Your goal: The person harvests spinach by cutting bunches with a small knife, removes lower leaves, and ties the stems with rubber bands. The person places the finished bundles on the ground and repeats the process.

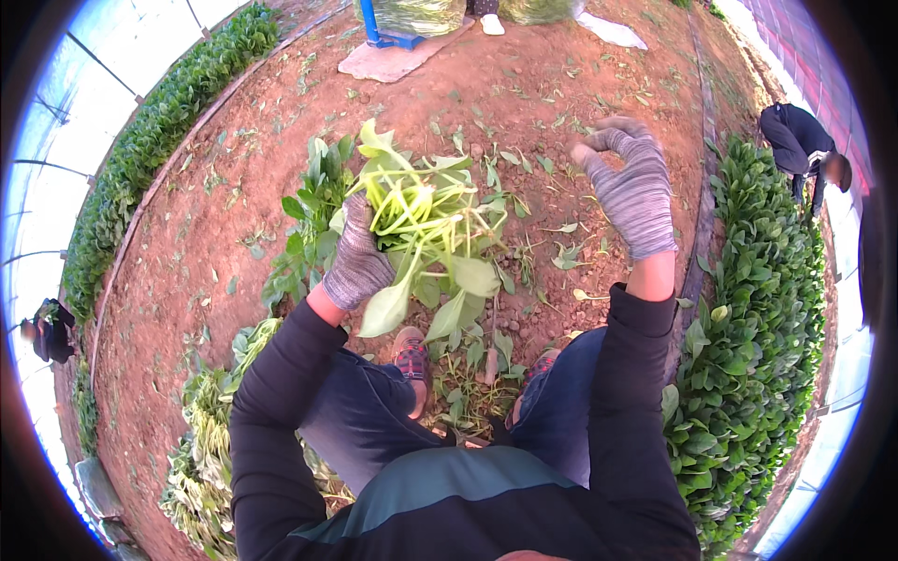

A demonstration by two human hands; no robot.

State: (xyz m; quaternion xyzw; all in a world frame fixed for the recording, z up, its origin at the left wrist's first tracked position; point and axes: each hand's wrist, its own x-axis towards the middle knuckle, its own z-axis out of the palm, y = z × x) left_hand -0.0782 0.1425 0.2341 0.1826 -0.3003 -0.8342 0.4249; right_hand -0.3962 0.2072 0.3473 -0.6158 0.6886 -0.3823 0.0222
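My left hand, in a grey knitted glove, grips a bunch of leafy greens. Pale stems point up and toward the right, while several broad leaves droop below. To the right, my gloved right hand is raised over the soil with its fingers curved and apart; I see nothing in it. Its fingertips are blurred. Darker loose greens lie on the ground behind and left of my left hand. Between my shoes is a short wooden piece, perhaps a handle, among scattered leaves.
Bundled greens are heaped by my left side. Dense crop rows border the soil on both sides. Ahead stand a blue metal stand and large filled bags. One person bends at right; another is far left.
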